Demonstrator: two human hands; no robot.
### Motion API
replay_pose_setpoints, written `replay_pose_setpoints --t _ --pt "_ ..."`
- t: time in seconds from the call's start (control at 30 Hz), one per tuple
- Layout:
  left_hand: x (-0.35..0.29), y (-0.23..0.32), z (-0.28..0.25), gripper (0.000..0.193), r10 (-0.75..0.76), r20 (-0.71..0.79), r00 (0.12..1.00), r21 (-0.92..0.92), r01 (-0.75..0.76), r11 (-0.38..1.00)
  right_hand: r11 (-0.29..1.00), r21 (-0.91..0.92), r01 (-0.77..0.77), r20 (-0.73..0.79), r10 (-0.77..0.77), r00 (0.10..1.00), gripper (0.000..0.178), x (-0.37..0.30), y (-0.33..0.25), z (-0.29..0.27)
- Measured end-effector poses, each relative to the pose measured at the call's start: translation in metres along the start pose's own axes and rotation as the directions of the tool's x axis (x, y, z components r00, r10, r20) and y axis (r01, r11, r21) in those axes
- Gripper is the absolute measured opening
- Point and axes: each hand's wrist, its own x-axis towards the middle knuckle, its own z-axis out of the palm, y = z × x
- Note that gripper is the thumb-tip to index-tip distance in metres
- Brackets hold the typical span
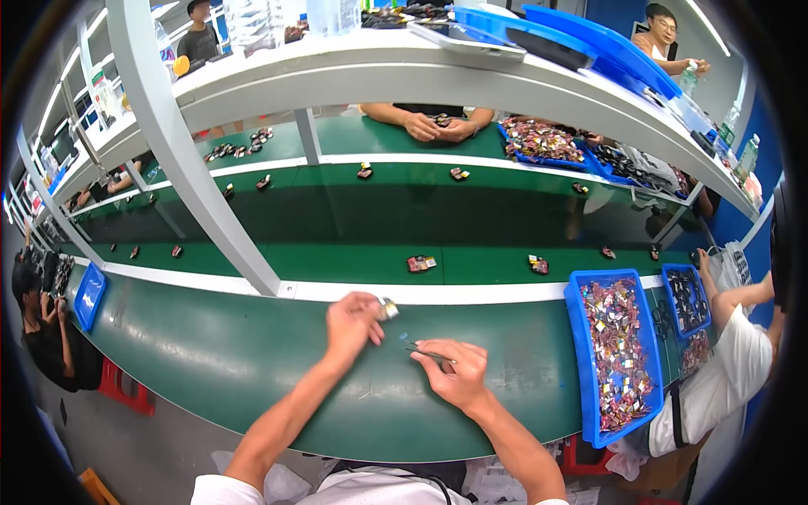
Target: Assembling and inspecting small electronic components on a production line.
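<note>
Over the green bench [219,337], my left hand [352,324] pinches a small electronic assembly [387,309] with white and yellow parts, slightly blurred. My right hand [455,369] is closed around dark tweezers [433,354], whose tips point left toward my left hand. A tiny bluish piece [403,336] appears just beyond the tweezer tips; whether they touch it I cannot tell. The assembly and the tweezers are apart.
To the right stands a blue tray [575,353] heaped with small assemblies. Beyond the white rail [421,293], spaced assemblies [421,264] lie on a green conveyor [337,268]. A white shelf [379,80] crosses overhead on posts. Co-workers sit left, right and opposite.
</note>
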Motion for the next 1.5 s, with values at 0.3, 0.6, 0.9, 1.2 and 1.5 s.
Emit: replay_pose_setpoints --t 0.3,0.6,0.9,1.2,1.5 --pt "0.117 0.012 -0.049 0.039 0.612 -0.262 0.746 0.897 -0.046 0.440 0.998 -0.059 -0.001 0.000 0.001 1.000 0.013 -0.001 0.012 -0.002" --pt "0.141 -0.026 0.020 0.024 0.309 -0.042 0.950 0.735 -0.181 0.653 0.999 -0.034 0.035 0.044 -0.034 0.998 0.013 -0.015 0.019 0.009" --pt "0.134 -0.031 0.024 0.020 0.378 -0.106 0.920 0.781 -0.158 0.604 0.998 -0.040 -0.039 0.046 0.040 0.998 0.013 -0.014 0.016 0.000" --pt "0.051 0.001 0.001 0.012 0.115 0.092 0.989 0.126 -0.126 0.984 1.000 -0.021 -0.005 0.019 0.005 1.000 0.012 -0.015 0.019 0.001" --pt "-0.018 0.003 -0.012 0.020 -0.067 0.091 0.994 0.085 0.059 0.995 1.000 -0.030 -0.008 0.076 0.011 0.997 0.013 -0.018 0.013 0.006"
